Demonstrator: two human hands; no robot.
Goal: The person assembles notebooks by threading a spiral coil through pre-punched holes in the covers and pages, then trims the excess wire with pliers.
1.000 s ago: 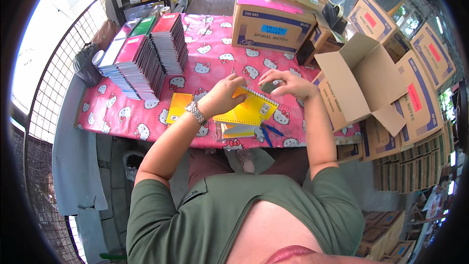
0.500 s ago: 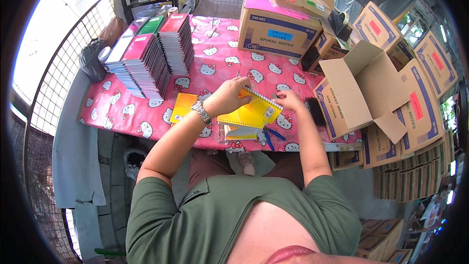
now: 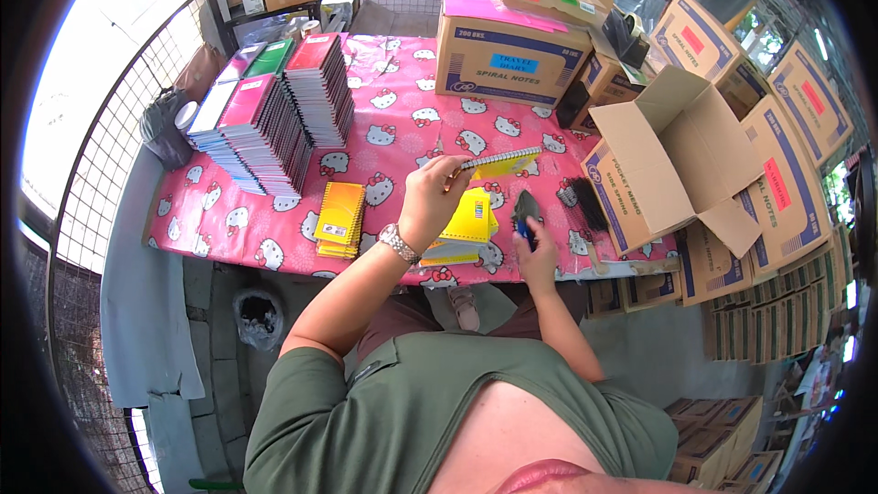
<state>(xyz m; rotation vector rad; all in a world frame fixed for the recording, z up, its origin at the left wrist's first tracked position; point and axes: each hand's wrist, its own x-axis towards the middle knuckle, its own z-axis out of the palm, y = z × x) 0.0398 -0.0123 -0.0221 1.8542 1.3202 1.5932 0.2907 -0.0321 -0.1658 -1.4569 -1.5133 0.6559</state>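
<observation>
Left grip (image 3: 432, 199) is closed on one end of a yellow notebook (image 3: 508, 164), which you hold edge-up above the desk (image 3: 631, 268), just beyond the stack of yellow notebooks (image 3: 469, 219). Your right grip (image 3: 539, 256) is wrapped around a blue-handled tool (image 3: 527, 230), to the right of that stack and apart from the raised notebook. A dark grey-green piece (image 3: 525, 205) shows at the tool's far end; whether it belongs to the tool cannot be told.

To work well, hold the notebook by its end as you do, so the coil stays exposed and your fingertips clear of the wire. Pinch firmly but lightly: thin covers would likely crease under a hard squeeze. Seat the handles deep in your palm and keep the tool's tip away from the covers.

The coil is a row of pale, tight loops along a straight spine; the covers look smooth and slightly glossy. A bundle of thin black strands (image 3: 587, 206) lies near the open carton (image 3: 677, 160) of matte brown cardboard. The pink printed cloth (image 3: 391, 108) looks slick and faintly wrinkled.
</observation>
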